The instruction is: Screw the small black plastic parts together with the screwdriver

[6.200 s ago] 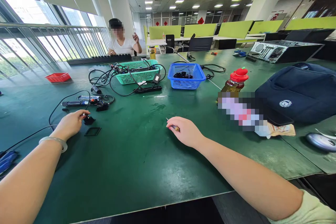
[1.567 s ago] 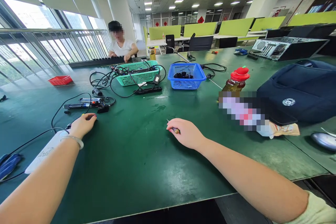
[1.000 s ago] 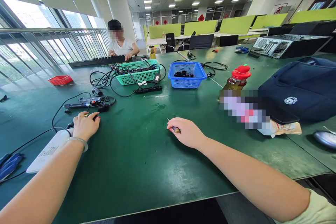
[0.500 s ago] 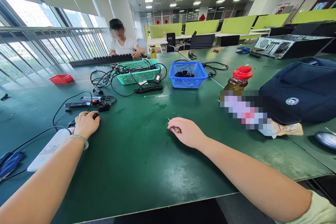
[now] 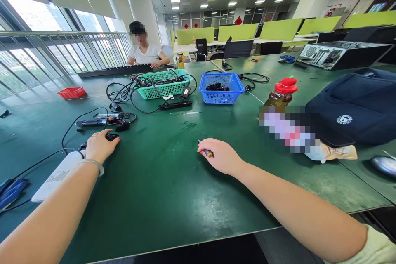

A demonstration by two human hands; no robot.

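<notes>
My left hand (image 5: 100, 147), with a pale bangle at its wrist, curls its thumb and fingers around a small black plastic part (image 5: 111, 136) at the left of the table. Just beyond lie a black cylindrical device with a cable (image 5: 93, 123) and loose black pieces. Under the left wrist is a white flat box (image 5: 57, 177) with handwriting. My right hand (image 5: 220, 156) rests on the table, closed around a small screwdriver (image 5: 209, 154); its thin metal tip points away to the left, and most of the handle is hidden by the fingers.
A green basket (image 5: 163, 89) of cables and a blue basket (image 5: 221, 98) of black parts stand ahead on the green table (image 5: 148, 198). A red-lidded bottle (image 5: 286, 86) and dark bag (image 5: 355, 107) sit right. Across the table, a person (image 5: 147, 53) handles a long black strip (image 5: 114, 70).
My left hand has shifted slightly and its fingers have spread, showing more of the black part. The right hand stays still. Across the table, the person's hands and the strip have moved a little.
</notes>
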